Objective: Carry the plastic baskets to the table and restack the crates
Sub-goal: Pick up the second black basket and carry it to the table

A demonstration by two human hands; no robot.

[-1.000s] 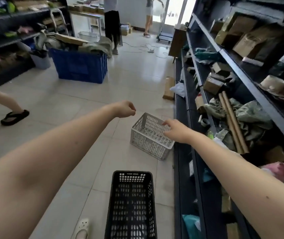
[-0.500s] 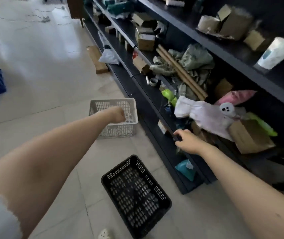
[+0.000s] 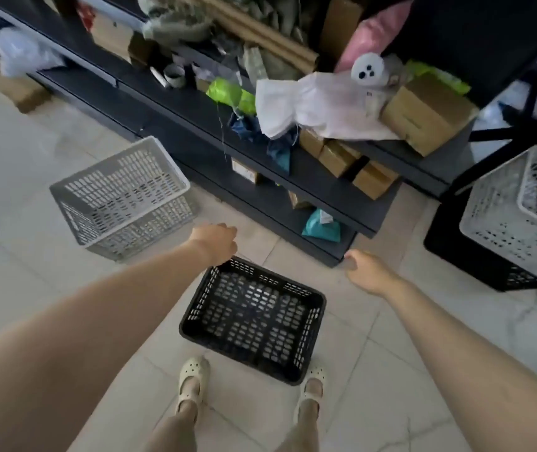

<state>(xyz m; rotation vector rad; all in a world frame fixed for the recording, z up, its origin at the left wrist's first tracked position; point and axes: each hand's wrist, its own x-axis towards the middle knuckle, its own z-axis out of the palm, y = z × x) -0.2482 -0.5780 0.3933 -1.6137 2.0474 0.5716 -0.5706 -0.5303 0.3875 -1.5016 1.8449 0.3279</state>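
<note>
An empty black plastic basket (image 3: 254,318) stands on the tiled floor just in front of my feet. My left hand (image 3: 215,243) hovers over its far left corner, fingers loosely curled downward, holding nothing I can see. My right hand (image 3: 366,272) hangs to the right of the basket near the shelf's bottom corner, loosely curled and empty. An empty grey basket (image 3: 123,197) sits tilted on the floor to the left. At the far right, a white basket (image 3: 518,216) is nested on a black crate (image 3: 475,265).
A low dark shelving unit (image 3: 325,190) runs across the back, cluttered with cardboard boxes (image 3: 423,112), bags and white wrapping. My cream shoes (image 3: 192,380) stand close behind the black basket. A cardboard piece (image 3: 29,93) lies on the floor at upper left.
The view has swung down and right toward the shelf. My left hand dropped from the grey basket to the black basket's corner; my right hand left the shelf edge and lowered beside the black basket.
</note>
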